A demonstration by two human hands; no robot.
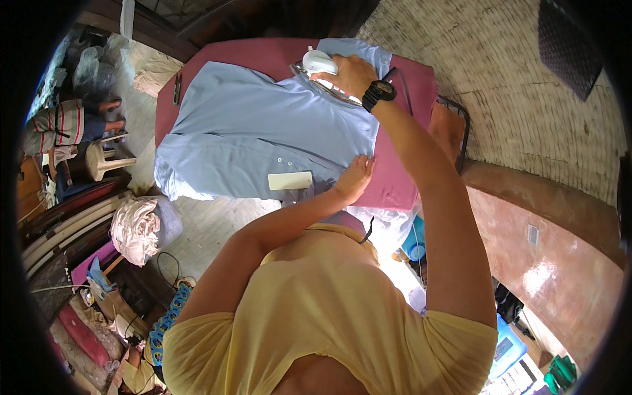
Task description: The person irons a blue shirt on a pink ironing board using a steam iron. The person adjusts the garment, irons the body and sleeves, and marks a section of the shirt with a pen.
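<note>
A light blue garment (237, 112) with a few small buttons lies spread over a maroon-covered ironing surface (227, 49). Its far right part is under a white clothes iron (320, 62), which my right hand (352, 76) grips by the handle. At the garment's near right edge, my left hand (355, 179) has its fingers bent together on the cloth, holding that edge. Just left of this hand, a pale rectangular card (289, 181) rests on the fabric. The iron's soleplate is mostly hidden by my hand and the cloth.
A dark cord (405, 92) runs by my right wrist. A slim dark object (177, 89) lies at the surface's left edge. On the left are a bundle of pale cloth (135, 229), a stool (99, 161) and a seated person (66, 125). A curved wall (546, 237) stands right.
</note>
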